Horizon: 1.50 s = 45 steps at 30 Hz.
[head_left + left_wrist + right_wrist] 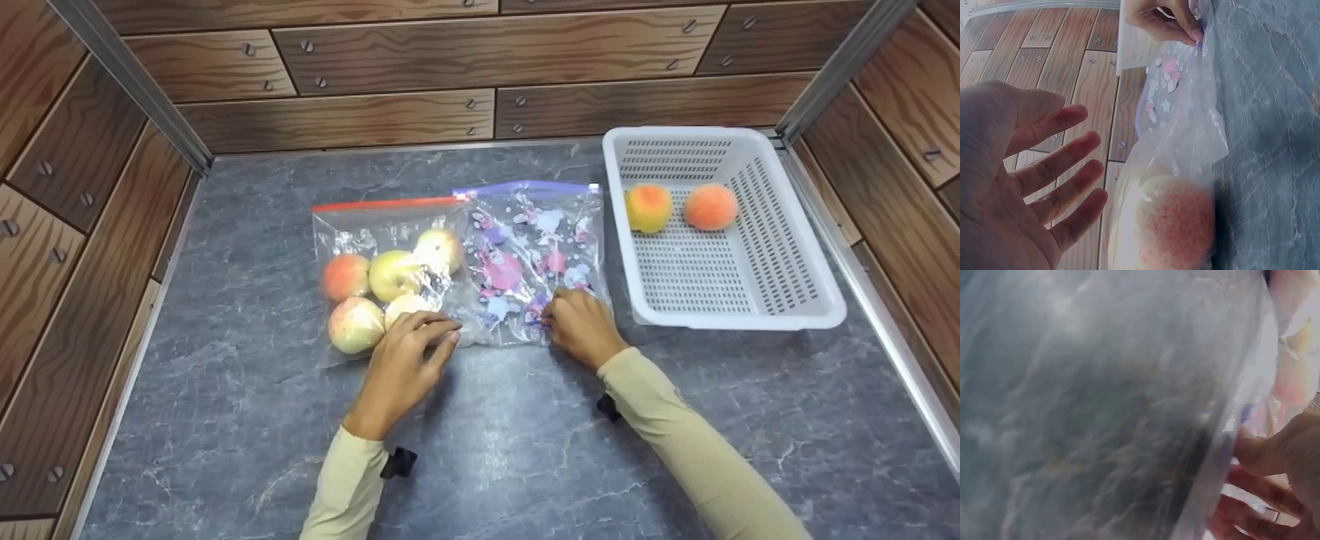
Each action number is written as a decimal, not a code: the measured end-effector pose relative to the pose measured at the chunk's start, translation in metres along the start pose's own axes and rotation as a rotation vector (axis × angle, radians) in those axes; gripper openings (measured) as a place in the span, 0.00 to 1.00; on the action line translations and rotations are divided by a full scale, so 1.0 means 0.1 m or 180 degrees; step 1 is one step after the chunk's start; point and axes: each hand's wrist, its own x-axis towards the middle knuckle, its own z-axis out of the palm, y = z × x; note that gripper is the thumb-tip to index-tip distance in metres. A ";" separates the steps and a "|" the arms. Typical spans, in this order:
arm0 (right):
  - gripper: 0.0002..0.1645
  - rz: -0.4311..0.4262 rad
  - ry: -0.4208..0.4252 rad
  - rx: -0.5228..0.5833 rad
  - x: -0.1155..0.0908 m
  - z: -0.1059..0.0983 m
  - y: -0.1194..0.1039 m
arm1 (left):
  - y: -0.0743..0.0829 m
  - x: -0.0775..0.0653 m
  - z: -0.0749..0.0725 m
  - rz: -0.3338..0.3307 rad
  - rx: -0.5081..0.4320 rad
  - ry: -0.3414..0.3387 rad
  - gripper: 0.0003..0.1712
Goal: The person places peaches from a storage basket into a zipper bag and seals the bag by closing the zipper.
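Observation:
In the head view a clear zip bag [341, 225] with a red closure strip lies flat, with several yellow and red round fruits inside, like peaches or apples. Beside it on the right lies a patterned zip bag [501, 271] with a purple closure strip and pink and blue prints. My right hand [583, 324] pinches the patterned bag near its lower right part, between thumb and fingers. Over the lower edge of the fruit bag hovers my left hand [405, 364], its fingers relaxed and apart in the left wrist view, holding nothing. One speckled fruit [1176, 225] shows close below it.
A white perforated basket [742, 321] stands at the right, with a yellow-red fruit [649, 208] and an orange-pink peach [711, 207] in it. Wood-patterned walls [480, 52] with metal corner posts enclose the grey marbled table [495, 450] at the back and sides.

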 end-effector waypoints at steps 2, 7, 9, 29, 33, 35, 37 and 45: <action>0.02 -0.0086 0.0035 -0.0010 -0.01 0.02 0.01 | 0.01 -0.01 0.02 0.0017 0.0003 -0.0016 0.10; 0.03 -0.0092 0.0117 0.0023 -0.06 -0.02 0.03 | 0.03 -0.02 0.05 0.0087 -0.0020 -0.0059 0.09; 0.03 -0.0003 0.0107 0.0057 -0.06 -0.07 0.03 | 0.05 -0.02 0.06 0.0125 -0.0031 -0.0076 0.09; 0.05 -0.0290 0.0366 0.0322 -0.23 -0.31 -0.32 | 0.48 0.39 0.52 0.0766 0.0709 -0.0592 0.12; 0.06 -0.0282 0.0363 0.0402 -0.29 -0.27 -0.38 | 0.44 0.41 0.55 0.0784 0.0991 -0.0833 0.14; 0.06 -0.0259 0.0334 0.0460 -0.31 -0.26 -0.40 | 0.41 0.39 0.57 0.0762 0.1061 -0.0921 0.15; 0.07 -0.0233 0.0313 0.0516 -0.32 -0.26 -0.42 | 0.39 0.38 0.59 0.0762 0.1097 -0.0913 0.15; 0.05 -0.0268 0.0207 0.0828 -0.34 -0.25 -0.49 | 0.31 0.33 0.66 0.0765 0.1192 -0.0581 0.10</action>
